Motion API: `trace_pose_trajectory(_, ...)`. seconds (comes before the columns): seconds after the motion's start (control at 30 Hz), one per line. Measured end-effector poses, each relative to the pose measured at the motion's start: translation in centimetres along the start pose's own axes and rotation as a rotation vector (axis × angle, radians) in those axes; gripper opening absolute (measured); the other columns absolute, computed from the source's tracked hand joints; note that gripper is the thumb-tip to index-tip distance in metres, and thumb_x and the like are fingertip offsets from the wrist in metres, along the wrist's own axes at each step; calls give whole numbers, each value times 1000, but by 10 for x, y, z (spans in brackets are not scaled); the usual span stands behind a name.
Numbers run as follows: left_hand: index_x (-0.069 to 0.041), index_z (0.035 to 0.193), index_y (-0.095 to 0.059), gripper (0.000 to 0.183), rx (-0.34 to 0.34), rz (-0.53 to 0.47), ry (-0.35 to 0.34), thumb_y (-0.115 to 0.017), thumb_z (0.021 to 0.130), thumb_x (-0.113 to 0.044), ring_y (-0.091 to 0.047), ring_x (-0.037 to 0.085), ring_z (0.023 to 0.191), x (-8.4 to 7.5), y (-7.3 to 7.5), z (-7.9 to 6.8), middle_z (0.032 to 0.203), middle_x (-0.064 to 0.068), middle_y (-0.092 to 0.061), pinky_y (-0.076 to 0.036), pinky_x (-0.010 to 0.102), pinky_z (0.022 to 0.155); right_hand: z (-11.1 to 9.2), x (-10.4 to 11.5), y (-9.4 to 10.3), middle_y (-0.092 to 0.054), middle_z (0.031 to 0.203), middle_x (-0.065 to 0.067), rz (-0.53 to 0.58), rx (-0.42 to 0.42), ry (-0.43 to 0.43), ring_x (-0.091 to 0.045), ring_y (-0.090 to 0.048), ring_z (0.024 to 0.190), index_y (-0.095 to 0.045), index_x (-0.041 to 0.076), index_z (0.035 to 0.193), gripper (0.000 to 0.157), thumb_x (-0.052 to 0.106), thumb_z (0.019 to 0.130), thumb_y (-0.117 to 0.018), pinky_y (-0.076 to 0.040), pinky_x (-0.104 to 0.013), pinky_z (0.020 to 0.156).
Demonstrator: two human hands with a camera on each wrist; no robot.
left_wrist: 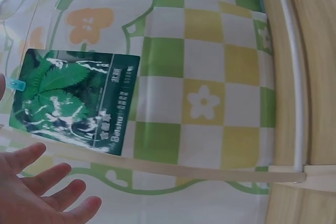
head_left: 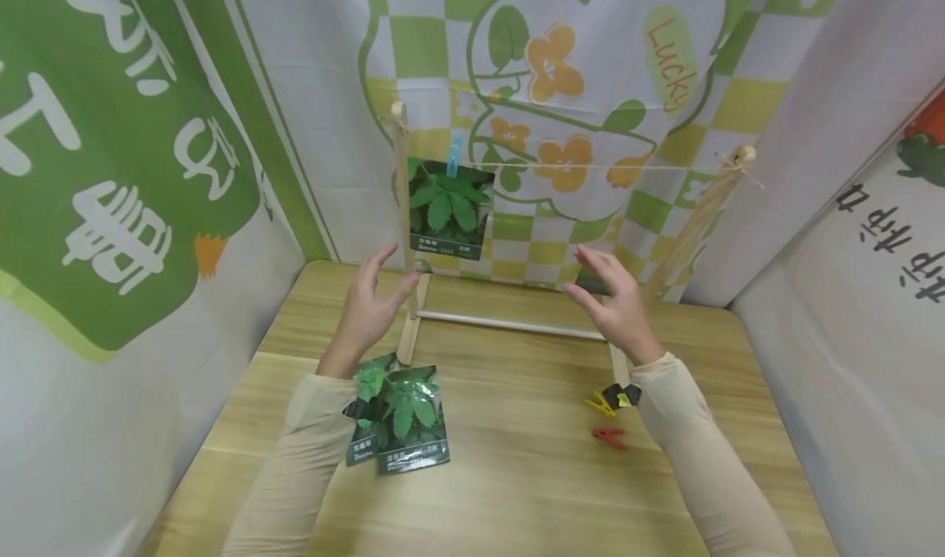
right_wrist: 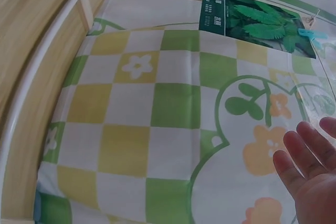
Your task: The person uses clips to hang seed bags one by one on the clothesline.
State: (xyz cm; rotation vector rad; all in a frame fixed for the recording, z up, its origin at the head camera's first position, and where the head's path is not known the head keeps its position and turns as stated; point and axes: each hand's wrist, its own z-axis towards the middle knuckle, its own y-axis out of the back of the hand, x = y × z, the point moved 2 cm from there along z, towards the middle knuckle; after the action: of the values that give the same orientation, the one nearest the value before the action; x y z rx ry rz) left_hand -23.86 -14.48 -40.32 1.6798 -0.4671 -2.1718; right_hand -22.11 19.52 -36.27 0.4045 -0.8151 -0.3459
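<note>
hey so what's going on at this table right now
A person holds nothing: the left hand and right hand are open near a wooden frame. One leaf-printed packet hangs from its string by a blue clip. Two more packets lie on the table, with a yellow clip and a red clip off to the right.

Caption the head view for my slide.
Left hand and right hand by a pale wooden frame; blue plastic clip holds rectangular green packet on thin string.

Left hand (head_left: 371,307) and right hand (head_left: 618,301), raised and well apart.
Fingers (left_wrist: 48,179) relaxed, thumbs (head_left: 402,292) held away from them; the left forearm (head_left: 294,467) and right forearm (head_left: 697,454), both sleeved, extend forward.
</note>
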Motion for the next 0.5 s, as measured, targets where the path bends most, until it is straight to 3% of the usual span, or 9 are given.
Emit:
trace_pose_trajectory(0.1, -16, 152, -31, 74, 4, 2, 15, -59, 93, -51, -25, 36, 147, 5, 0, -3, 159, 13, -29, -21, 62, 117, -7, -15, -1, -59, 124, -28, -8, -18, 8, -18, -58, 114, -53, -10, 131, 56, -12, 79, -70, -45, -26, 103)
trace_pose_trajectory(0.17, -15, 152, -31, 74, 2, 6, 19, -59, 93, -51, -25, 36, 147, 7, -1, -4, 159, 14, -29, -21, 62, 118, -11, -29, -2, -60, 125, -25, -16, -21, 0, -12, -56, 114, -53, -6, 133, 58, -10, 78, -72, -43, -19, 102)
trace_pose_trajectory(0.33, -13, 151, -31, 72, -1, 17, 33, -59, 94, -47, -26, 37, 146, 12, -3, -9, 158, 15, -30, -21, 61, 118, -22, -43, -1, -59, 128, -25, 8, -4, -45, -27, -57, 115, -51, -1, 137, 58, -2, 83, -72, -39, -12, 104)
trace_pose_trajectory(0.5, -13, 152, -30, 71, 17, 12, 62, -58, 95, -45, -25, 38, 146, 17, -6, -12, 159, 14, -29, -20, 64, 117, -33, -53, 3, -58, 124, -29, 55, -58, -41, -16, -56, 115, -54, -1, 135, 52, 9, 87, -72, -41, -12, 102)
